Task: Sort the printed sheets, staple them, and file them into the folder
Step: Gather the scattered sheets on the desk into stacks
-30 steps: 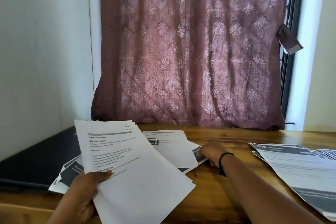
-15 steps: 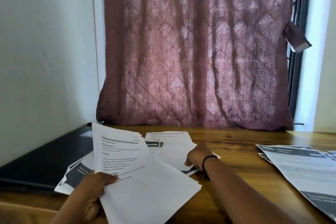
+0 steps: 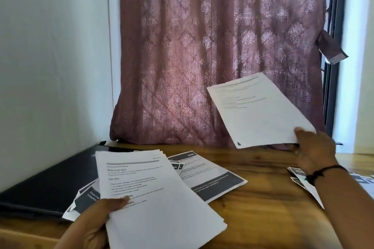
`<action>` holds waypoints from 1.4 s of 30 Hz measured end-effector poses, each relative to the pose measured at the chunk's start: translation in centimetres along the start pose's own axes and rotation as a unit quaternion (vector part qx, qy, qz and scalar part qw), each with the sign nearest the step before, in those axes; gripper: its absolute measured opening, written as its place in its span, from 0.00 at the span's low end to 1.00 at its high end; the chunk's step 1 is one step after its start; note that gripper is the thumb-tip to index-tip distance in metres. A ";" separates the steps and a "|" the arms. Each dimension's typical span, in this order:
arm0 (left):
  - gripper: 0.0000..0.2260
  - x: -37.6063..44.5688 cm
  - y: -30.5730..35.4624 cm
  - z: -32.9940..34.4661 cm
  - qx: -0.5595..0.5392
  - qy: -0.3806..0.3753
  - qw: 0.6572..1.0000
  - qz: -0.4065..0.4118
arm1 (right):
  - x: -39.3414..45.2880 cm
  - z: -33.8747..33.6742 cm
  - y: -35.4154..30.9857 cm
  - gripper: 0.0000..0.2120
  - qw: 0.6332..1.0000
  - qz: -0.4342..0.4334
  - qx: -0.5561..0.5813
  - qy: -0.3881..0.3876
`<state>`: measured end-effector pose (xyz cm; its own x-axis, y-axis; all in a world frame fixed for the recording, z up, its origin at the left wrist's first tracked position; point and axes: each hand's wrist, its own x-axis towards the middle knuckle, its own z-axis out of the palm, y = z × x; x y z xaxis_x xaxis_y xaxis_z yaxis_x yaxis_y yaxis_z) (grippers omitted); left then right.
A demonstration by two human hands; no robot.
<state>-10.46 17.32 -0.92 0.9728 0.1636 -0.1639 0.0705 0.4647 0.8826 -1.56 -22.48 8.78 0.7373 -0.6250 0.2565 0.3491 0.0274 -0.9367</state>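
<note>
Nearest, left hand [image 3: 91, 220] gripping a stack of sheets [image 3: 153, 198], thumb curled over the printed face, other fingers hidden beneath; long axis running from the thumb up and away, header end farthest from the thumb, stack held above the table [image 3: 263, 204]. Just beyond the thumb and under the stack, loose sheets [image 3: 210, 174] with dark bands lying flat and fanned on the wood. Left of that hand, a dark folder [image 3: 46, 184] lying flat against the wall. Farther right, right hand [image 3: 315, 151], black band at the wrist, pinching one corner of a single sheet [image 3: 257, 109]; sheet lifted clear of the table, tilted, long axis slanting from the fingers up and leftward, print blurred. Under that wrist, more banded sheets [image 3: 303, 182] partly covered by the forearm. Behind everything, a patterned mauve curtain [image 3: 202, 50] hanging to the table's back edge, pale wall [image 3: 50, 56] at left, dark window frame [image 3: 334, 66] at right.
</note>
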 end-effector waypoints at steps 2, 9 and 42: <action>0.13 -0.2 0.2 0.0 -0.013 -0.003 1.000 -0.013 | -1.7 0.6 0.8 0.13 0.996 0.056 0.061 -0.046; 0.13 -0.1 -0.1 0.2 -0.028 0.051 0.998 -0.019 | -12.5 5.5 5.4 0.04 0.951 0.148 -0.074 -0.261; 0.09 1.5 -0.2 2.5 0.265 0.227 0.936 0.042 | 1.1 2.5 11.3 0.12 0.954 0.121 -0.254 -0.103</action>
<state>-8.45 15.26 -0.22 0.7942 0.5894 -0.1478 0.2136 -0.0431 0.9760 4.65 -20.87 -0.92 0.8771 -0.4802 0.0110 -0.1321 -0.2632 -0.9557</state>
